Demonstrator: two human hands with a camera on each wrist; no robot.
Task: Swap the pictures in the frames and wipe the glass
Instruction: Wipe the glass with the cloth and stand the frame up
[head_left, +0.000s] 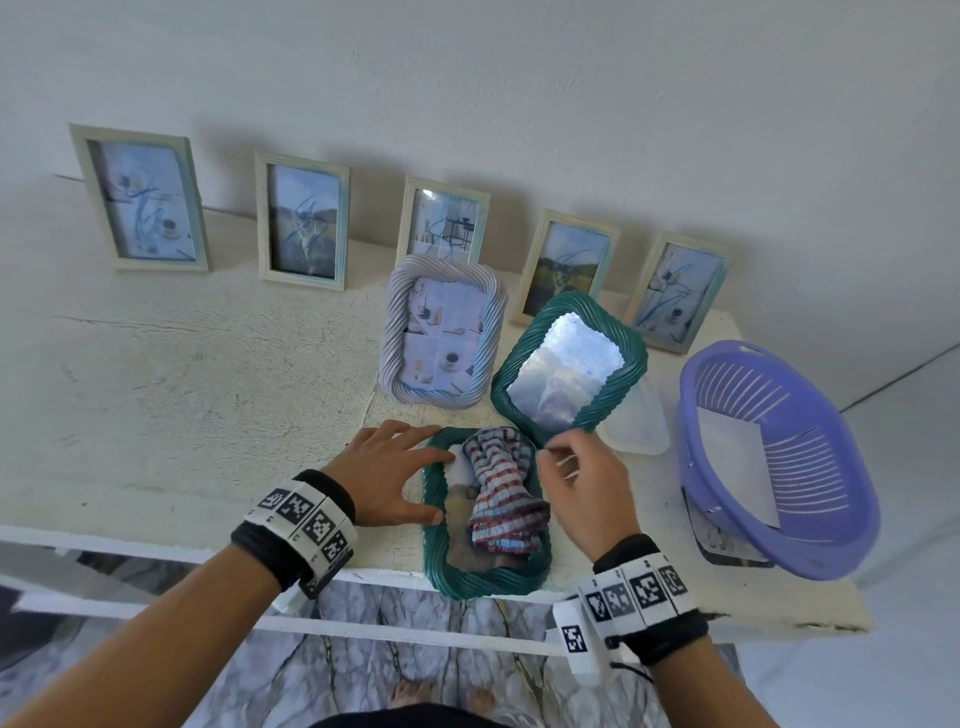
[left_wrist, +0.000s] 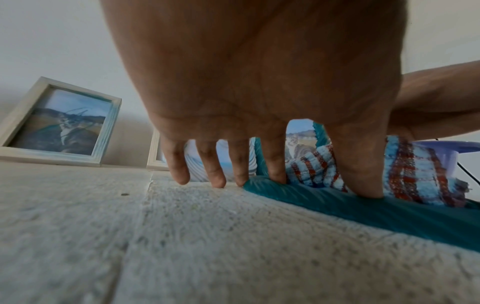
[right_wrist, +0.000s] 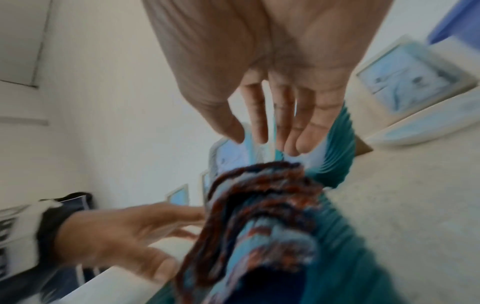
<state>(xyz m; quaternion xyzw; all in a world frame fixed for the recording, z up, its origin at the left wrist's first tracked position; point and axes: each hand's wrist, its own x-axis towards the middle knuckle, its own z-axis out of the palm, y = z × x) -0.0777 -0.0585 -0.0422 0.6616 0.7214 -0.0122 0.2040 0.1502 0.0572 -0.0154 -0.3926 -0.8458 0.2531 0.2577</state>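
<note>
**The cloth sits on the green frame, ready for wiping**

Low in the middle of the head view, a green frame (head_left: 435, 545) lies flat at the front edge of the white worktop (head_left: 182, 389). A bunched cloth (head_left: 501, 493) with red and blue stripes sits on its glass.

The left hand (head_left: 387, 470) is spread out flat. Its grip is wide and holds nothing. In the left wrist view the thumb and first finger press down on the green rim, and the other fingers touch the worktop beside it. It looks like it is keeping the frame from sliding.

The right hand (head_left: 582, 488) hovers just right of the cloth. Its fingers hang loose and hold nothing.

Just above it, a second green frame (head_left: 571, 364) lies tilted, with shiny glass. Left of that lies a pale twisted frame (head_left: 441, 332) with a picture inside. Five small frames (head_left: 304, 223) lean on the wall across the top. A purple basket (head_left: 779, 467) sits at the right.

I think this is the wiping step. Next, the right hand should grab the cloth and rub it over the glass while the left hand holds firm. The frame hangs a bit over the edge, so it could tip.
</note>
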